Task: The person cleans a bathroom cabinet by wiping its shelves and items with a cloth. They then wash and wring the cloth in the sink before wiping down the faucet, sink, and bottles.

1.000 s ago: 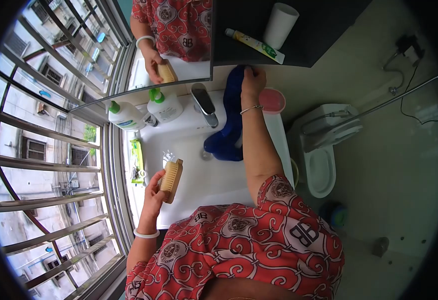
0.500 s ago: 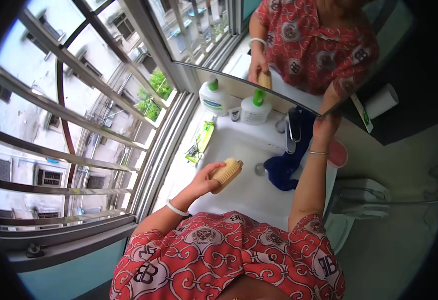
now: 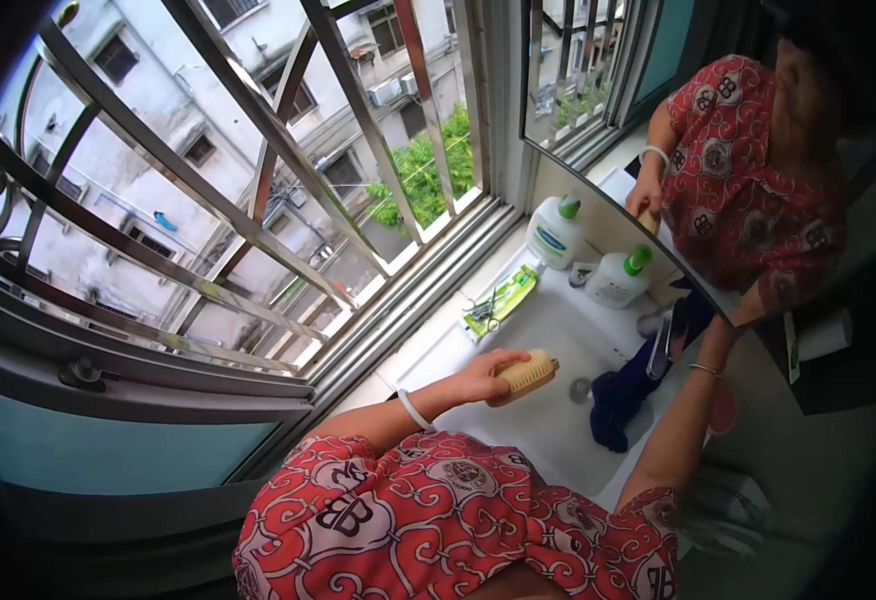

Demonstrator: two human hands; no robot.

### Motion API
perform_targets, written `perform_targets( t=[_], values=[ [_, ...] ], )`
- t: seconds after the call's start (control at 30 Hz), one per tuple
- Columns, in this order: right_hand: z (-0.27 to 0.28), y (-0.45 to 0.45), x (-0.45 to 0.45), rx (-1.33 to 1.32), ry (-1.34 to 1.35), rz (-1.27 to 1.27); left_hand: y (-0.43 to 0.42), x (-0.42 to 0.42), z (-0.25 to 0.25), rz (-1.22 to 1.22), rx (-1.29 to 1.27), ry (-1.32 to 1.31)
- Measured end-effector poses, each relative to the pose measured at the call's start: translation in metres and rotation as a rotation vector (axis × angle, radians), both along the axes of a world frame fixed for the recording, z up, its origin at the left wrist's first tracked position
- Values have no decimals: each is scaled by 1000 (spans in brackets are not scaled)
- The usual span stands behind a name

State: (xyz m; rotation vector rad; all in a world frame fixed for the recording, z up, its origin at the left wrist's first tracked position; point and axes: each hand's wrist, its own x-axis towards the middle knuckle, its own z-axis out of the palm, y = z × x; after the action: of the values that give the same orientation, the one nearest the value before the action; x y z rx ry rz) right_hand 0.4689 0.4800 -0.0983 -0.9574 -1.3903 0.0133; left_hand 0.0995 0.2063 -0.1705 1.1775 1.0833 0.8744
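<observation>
My left hand [image 3: 481,377] is closed round a wooden brush [image 3: 526,378], its pale bristles turned up, above the left part of the white sink [image 3: 548,435]. Dark blue cloth [image 3: 620,398] lies in the sink on the right of the drain [image 3: 580,390] and runs up behind the faucet [image 3: 664,345] to the back rim. My right hand [image 3: 723,325] is at the upper end of this cloth, beside the mirror's lower edge. Its fingers are mostly hidden, so its grip cannot be made out.
Two white bottles with green tops [image 3: 556,232] [image 3: 619,276] stand at the sink's back left. Scissors [image 3: 488,312] lie on a green packet [image 3: 511,297] on the left ledge. A mirror [image 3: 658,160] hangs over the back; a barred window is on the left.
The view has swung left toward the window, so the sink and both arms appear farther right. The brush stays in my left hand. My right hand remains near the cloth's upper end.
</observation>
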Motion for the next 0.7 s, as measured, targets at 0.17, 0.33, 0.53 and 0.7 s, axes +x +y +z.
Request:
perform_targets(
  t=[0.17, 0.33, 0.53, 0.7],
  values=[
    [-65, 5, 5, -448, -3, 143, -4, -2, 25, 36, -146, -121],
    [-25, -2, 3, -179, 18, 47, -6, -11, 29, 51, -150, -52],
    [-22, -15, -8, -150, -56, 55, -9, -9, 17, 70, -132, -28],
    [-53, -22, 3, -362, -14, 120, -6, 1, 19, 24, -100, -43]
  ],
)
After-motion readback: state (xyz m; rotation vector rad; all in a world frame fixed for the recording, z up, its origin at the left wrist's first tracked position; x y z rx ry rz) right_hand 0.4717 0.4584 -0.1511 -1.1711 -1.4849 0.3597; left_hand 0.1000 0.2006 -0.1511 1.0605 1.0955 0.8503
